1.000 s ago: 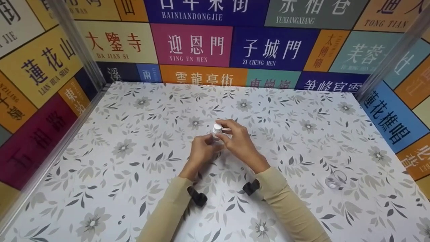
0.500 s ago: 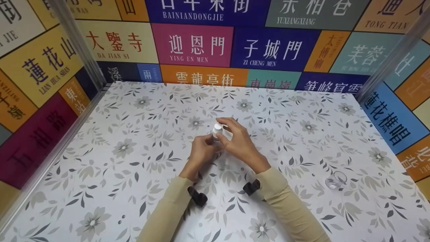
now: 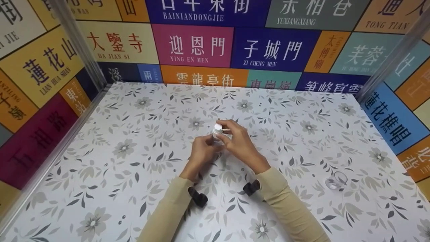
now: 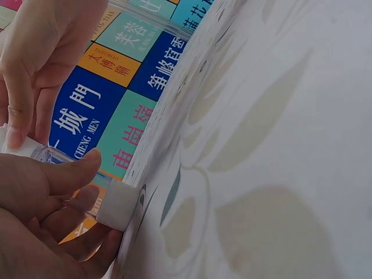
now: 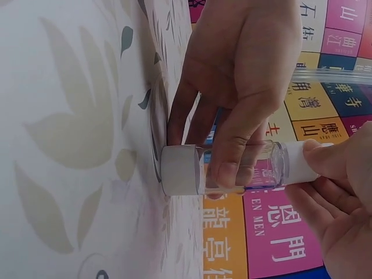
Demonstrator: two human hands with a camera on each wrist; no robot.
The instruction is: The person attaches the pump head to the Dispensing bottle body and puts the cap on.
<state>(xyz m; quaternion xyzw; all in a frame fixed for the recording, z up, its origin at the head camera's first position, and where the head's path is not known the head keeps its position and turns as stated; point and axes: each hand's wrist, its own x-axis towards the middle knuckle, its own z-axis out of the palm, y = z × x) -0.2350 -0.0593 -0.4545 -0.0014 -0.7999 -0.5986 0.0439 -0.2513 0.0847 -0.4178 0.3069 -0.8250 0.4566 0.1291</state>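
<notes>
A small clear bottle with a white cap and a white base stands upright on the table in front of both hands; its white cap [image 3: 218, 127] shows in the head view. My left hand [image 3: 201, 150] grips the bottle's transparent body [image 5: 264, 165], thumb and fingers on opposite sides. In the left wrist view, the white base [image 4: 118, 204] is down at the tabletop. My right hand [image 3: 240, 139] pinches the white cap at the top between thumb and fingers, as the right wrist view shows with the cap [image 5: 299, 163].
A small clear cup [image 3: 337, 180] lies on the table to the right of the right forearm. The tabletop [image 3: 100, 161] has a grey floral cover. Panels with coloured street-name signs [image 3: 193, 45] stand along the back and both sides.
The right hand's fingers lift slightly and then settle back around the cap. The bottle, the left hand and the clear cup stay in place.
</notes>
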